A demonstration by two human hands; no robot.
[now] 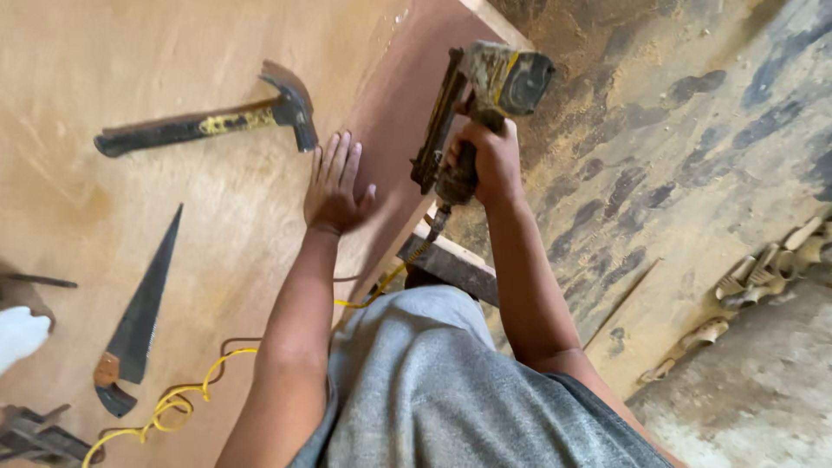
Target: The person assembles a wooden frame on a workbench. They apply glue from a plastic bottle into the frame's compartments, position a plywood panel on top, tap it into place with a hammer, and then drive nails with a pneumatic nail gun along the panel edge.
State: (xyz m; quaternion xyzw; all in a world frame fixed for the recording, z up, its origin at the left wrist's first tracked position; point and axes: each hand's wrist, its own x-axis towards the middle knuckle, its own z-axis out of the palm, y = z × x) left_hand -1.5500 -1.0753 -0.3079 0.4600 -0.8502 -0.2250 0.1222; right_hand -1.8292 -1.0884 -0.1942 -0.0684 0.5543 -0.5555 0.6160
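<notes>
The yellow air hose (pixel 186 400) trails near the person's body and could snag, jerking the nail gun (pixel 472 108) off line. The left hand (pixel 336 184) lies flat, fingers spread, on the plywood surface (pixel 130 69), just beside the gun's nose, where a stray nail could strike it. The right hand (pixel 490 160) is clamped round the gun's grip at the board's edge.

Yellow hose (pixel 186 394), black-and-yellow hammer (pixel 217 121), brown plywood sheet (pixel 104 52).
</notes>
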